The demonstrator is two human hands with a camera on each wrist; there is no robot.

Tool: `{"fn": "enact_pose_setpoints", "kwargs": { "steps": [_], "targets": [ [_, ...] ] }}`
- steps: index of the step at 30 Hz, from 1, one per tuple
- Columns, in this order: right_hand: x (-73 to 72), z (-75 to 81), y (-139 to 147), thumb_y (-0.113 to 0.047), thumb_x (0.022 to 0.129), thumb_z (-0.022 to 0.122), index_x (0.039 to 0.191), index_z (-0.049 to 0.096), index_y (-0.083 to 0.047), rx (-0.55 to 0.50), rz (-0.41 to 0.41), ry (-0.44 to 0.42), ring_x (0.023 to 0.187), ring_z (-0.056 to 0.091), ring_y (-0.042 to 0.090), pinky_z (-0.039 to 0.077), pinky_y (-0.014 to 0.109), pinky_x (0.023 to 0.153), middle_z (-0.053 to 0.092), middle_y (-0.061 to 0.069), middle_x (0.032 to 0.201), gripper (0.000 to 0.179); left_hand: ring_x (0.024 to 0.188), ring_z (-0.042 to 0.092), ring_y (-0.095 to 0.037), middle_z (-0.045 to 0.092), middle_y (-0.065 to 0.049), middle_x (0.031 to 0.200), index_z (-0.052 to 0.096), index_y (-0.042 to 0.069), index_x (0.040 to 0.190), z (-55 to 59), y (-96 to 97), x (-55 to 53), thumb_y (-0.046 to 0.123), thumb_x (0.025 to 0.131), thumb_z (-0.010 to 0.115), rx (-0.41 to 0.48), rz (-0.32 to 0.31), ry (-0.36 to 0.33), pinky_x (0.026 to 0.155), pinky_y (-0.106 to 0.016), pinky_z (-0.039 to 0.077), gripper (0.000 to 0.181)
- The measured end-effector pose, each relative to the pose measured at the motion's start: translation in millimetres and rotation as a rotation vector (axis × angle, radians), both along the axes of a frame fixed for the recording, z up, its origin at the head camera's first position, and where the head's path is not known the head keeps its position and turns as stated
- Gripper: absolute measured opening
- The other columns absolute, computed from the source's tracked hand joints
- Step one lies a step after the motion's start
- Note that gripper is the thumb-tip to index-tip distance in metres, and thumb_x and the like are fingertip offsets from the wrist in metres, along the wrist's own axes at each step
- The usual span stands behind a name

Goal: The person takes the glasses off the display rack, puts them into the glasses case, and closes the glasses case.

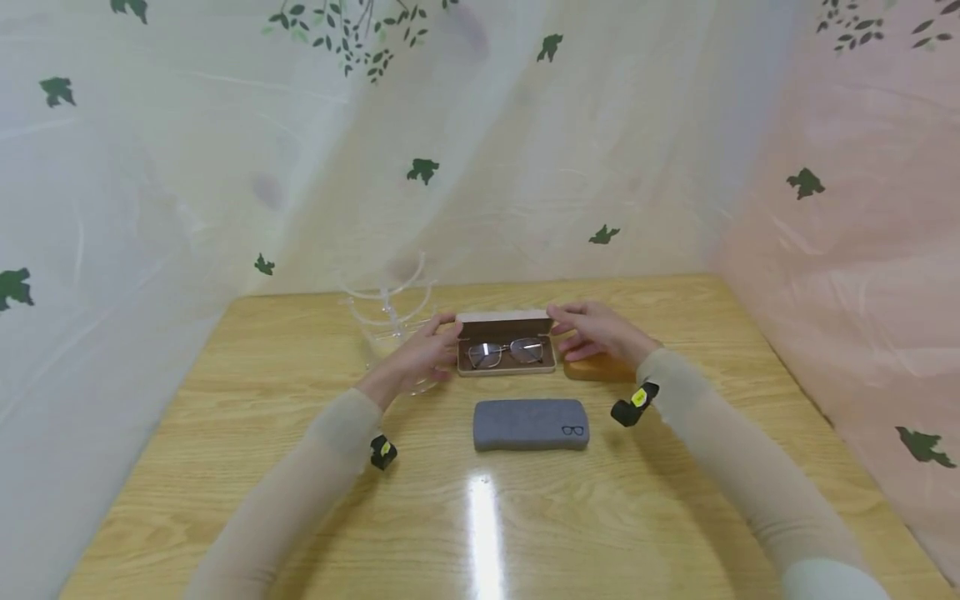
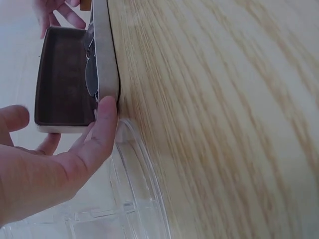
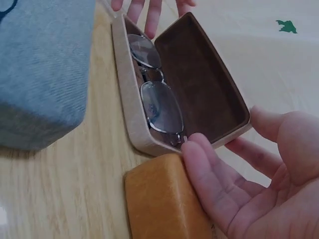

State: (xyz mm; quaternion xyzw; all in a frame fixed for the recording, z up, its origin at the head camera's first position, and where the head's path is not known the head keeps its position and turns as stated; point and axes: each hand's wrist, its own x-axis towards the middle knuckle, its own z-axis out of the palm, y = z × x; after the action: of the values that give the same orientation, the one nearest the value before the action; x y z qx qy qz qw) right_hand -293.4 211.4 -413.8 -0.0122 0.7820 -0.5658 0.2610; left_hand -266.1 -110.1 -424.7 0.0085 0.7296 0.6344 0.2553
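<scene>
A light-coloured glasses case [image 1: 507, 372] stands with its lid up near the back of the table, its brown lining showing. Inside lies a pair of thin metal-framed glasses [image 1: 506, 353]. My left hand [image 1: 420, 354] holds the case's left end: one finger presses the base corner, another is behind the lid [image 2: 62, 77], and the thumb is by the lid's edge. At the opposite end my right hand [image 1: 600, 333] grips the lid corner with its thumb, while a fingertip [image 3: 195, 144] is at the base corner. The lid partly hides some fingers.
A closed grey-blue glasses case [image 1: 525, 425] with a glasses drawing lies in front. An orange-brown case [image 1: 600, 368] sits under my right hand. To the left stands a clear plastic rack [image 1: 386, 312], partly behind my left hand. A leaf-patterned curtain [image 1: 480, 225] borders the table.
</scene>
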Motion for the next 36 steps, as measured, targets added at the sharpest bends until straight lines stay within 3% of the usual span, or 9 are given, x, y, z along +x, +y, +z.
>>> {"fn": "enact_pose_setpoints", "kwargs": {
  "steps": [5, 13, 23, 36],
  "targets": [
    [3.3, -5.7, 3.6, -0.049, 0.101, 0.06, 0.153, 0.041, -0.003, -0.016, -0.013, 0.015, 0.107, 0.067, 0.033, 0.061, 0.037, 0.082, 0.054, 0.023, 0.142, 0.073, 0.12, 0.059, -0.041, 0.048, -0.025, 0.145, 0.038, 0.016, 0.149, -1.5, 3.0, -2.7, 0.055, 0.106, 0.041, -0.043, 0.024, 0.025, 0.091, -0.049, 0.055, 0.057],
    [4.2, -7.9, 0.1, -0.046, 0.102, 0.059, 0.151, 0.043, -0.003, -0.022, -0.016, 0.015, 0.106, 0.066, 0.032, 0.061, 0.035, 0.081, 0.053, 0.023, 0.142, 0.068, 0.105, 0.064, -0.035, 0.055, -0.026, 0.135, 0.045, 0.012, 0.137, -7.3, 2.7, -1.3, 0.053, 0.106, 0.044, -0.088, 0.033, 0.054, 0.08, -0.045, 0.059, 0.052],
    [5.7, -5.1, 4.4, -0.046, 0.101, 0.062, 0.151, 0.042, -0.003, -0.049, -0.014, -0.001, 0.108, 0.066, 0.032, 0.06, 0.038, 0.085, 0.053, 0.022, 0.142, 0.068, 0.11, 0.065, -0.037, 0.056, -0.024, 0.136, 0.048, 0.014, 0.137, -6.0, 6.1, 1.2, 0.053, 0.105, 0.046, -0.108, 0.041, 0.074, 0.08, -0.044, 0.06, 0.05],
    [7.1, -7.2, 8.2, -0.038, 0.103, 0.061, 0.149, 0.042, 0.0, -0.088, 0.024, -0.008, 0.113, 0.063, 0.035, 0.059, 0.038, 0.09, 0.048, 0.024, 0.145, 0.063, 0.115, 0.063, -0.041, 0.05, -0.025, 0.141, 0.045, 0.011, 0.142, -8.7, 1.9, -0.1, 0.048, 0.105, 0.05, -0.036, 0.012, 0.05, 0.08, -0.044, 0.061, 0.052]
  ]
}}
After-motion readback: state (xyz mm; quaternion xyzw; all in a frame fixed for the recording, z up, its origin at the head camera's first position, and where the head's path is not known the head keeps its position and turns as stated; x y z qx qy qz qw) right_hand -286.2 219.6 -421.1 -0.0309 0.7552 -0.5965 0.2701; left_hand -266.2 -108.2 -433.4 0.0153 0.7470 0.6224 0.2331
